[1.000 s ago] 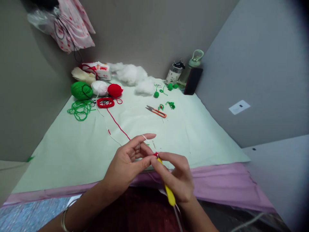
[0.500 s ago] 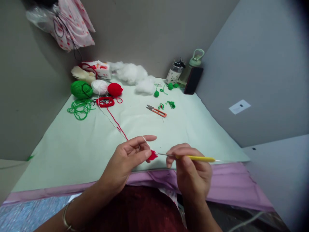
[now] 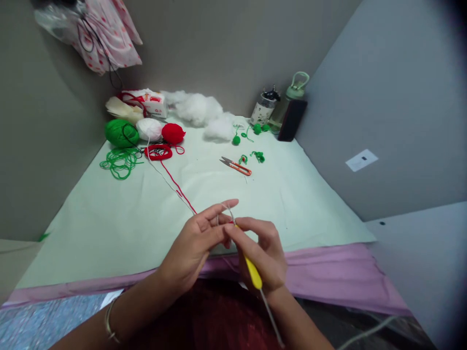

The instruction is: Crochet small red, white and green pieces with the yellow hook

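Observation:
My left hand (image 3: 197, 238) pinches a small red and white crochet piece, now mostly hidden behind the fingers. White yarn runs over its raised index finger. My right hand (image 3: 264, 253) grips a yellow-handled crochet hook (image 3: 253, 272), its tip up at the crochet piece and its thin metal rear end pointing down toward me. The fingertips of both hands meet at the work. A red yarn strand (image 3: 178, 187) and a white yarn strand (image 3: 160, 174) lead from the left hand back across the table.
Behind lie a green yarn ball (image 3: 121, 133), white yarn ball (image 3: 149, 130), red yarn ball (image 3: 173, 133) and white stuffing (image 3: 199, 109). Orange-handled thread snips (image 3: 237, 166) rest mid-table near small green crocheted pieces (image 3: 259, 156). A bottle (image 3: 288, 104) and phone (image 3: 292, 120) stand at the back right.
My right hand has moved left to meet the left hand, and the hook has swung from nearly level to steeply tilted. The red piece has become mostly covered by fingers.

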Tool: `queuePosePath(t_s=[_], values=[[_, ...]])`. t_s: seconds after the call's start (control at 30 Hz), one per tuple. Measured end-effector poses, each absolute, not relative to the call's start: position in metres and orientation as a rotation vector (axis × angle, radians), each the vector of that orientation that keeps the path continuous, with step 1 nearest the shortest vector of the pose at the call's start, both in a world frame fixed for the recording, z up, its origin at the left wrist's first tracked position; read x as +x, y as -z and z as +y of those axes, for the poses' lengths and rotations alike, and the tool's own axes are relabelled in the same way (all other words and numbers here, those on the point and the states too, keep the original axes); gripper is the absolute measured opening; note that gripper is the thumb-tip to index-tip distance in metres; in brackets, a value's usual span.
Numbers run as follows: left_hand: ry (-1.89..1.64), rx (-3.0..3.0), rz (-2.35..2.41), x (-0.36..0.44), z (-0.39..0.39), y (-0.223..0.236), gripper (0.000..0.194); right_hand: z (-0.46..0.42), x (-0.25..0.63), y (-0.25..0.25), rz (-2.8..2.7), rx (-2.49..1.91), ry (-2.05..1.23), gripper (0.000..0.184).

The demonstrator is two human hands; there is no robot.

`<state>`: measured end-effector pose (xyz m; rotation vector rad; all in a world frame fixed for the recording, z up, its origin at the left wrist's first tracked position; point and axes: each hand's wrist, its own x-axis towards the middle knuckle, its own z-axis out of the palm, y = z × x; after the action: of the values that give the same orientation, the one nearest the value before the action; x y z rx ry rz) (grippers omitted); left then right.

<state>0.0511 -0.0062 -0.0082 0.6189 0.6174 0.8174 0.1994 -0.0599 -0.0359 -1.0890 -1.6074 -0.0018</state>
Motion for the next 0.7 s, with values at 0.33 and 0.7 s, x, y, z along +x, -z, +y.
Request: queuePosePath(t_s=[0.33,0.7], values=[[-0.825,0.725,0.629,0.048,-0.004,0.007,0.028,-0.051,0.199,0.024,-1.016,-0.900,-0.774,0.015],[-0.849,0.836,0.679,0.046,-0.008,0.006,0.040,-0.048,0.204,0.027,-0.950,-0.792,-0.950,0.014]])
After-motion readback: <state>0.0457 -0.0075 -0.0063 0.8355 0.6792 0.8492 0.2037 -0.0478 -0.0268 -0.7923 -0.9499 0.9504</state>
